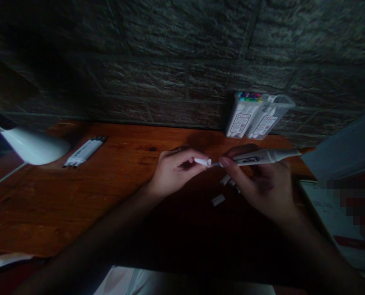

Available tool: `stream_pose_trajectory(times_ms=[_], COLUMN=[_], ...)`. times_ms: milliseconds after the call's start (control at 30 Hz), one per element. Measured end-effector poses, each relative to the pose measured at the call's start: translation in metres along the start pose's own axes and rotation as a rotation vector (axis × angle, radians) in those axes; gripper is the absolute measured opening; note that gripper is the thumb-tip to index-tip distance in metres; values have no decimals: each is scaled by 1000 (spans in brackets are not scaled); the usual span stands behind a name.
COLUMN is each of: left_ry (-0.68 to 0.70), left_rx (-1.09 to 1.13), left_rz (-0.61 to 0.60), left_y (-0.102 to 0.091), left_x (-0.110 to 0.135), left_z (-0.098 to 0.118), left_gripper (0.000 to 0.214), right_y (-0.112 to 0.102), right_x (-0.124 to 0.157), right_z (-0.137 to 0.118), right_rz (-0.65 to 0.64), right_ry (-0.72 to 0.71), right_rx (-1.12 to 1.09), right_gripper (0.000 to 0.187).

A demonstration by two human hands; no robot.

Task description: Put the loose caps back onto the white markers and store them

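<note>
Between the thumb and fingers of my left hand (173,170) is a small white marker cap (202,162), its hollow end facing right. My right hand (268,188) grips a white marker (254,157) lengthwise, its narrow end pointing at the cap and its other end tapering to the right. The cap and the marker's narrow end are very close; whether they touch I cannot tell. Below my hands, a loose white cap (218,200) lies on the wooden table (130,164). A few more small pale pieces (225,179) sit partly hidden behind my right hand.
Two clear marker cases (240,116) stand against the stone wall at the back right, one with colourful marker ends on top. Several white markers (85,152) lie side by side at the left, near a white lamp (37,145). Papers (170,282) show at the bottom edge.
</note>
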State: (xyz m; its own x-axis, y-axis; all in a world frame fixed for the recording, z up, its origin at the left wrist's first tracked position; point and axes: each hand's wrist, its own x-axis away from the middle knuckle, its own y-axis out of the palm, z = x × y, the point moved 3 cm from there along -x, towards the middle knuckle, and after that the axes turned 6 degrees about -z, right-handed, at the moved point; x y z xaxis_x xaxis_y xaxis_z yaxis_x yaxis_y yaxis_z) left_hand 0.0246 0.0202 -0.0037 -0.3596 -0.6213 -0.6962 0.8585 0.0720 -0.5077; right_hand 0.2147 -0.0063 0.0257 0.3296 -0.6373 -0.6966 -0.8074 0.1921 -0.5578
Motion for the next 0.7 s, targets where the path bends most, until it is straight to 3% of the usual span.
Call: stream_pose_trajectory(times_ms=[300,500,600,700], left_ry=[-14,37,36,-5], left_rx=[9,-34,-32,9], left_rz=[-8,-51,-79,-108], left_y=[-4,-3,-1,2], left_x=[-1,-2,-1,0], left_z=[2,5,6,5], left_gripper=[10,6,7,8], right_y=[-6,4,5,-1], right_x=[2,4,2,0], right_z=[-2,-2,-4,-6], right_rz=[92,-22,-112,-86], right_ry=[77,46,-7,-65], right_rx=[-37,-72,53,247], right_gripper=[7,18,11,5])
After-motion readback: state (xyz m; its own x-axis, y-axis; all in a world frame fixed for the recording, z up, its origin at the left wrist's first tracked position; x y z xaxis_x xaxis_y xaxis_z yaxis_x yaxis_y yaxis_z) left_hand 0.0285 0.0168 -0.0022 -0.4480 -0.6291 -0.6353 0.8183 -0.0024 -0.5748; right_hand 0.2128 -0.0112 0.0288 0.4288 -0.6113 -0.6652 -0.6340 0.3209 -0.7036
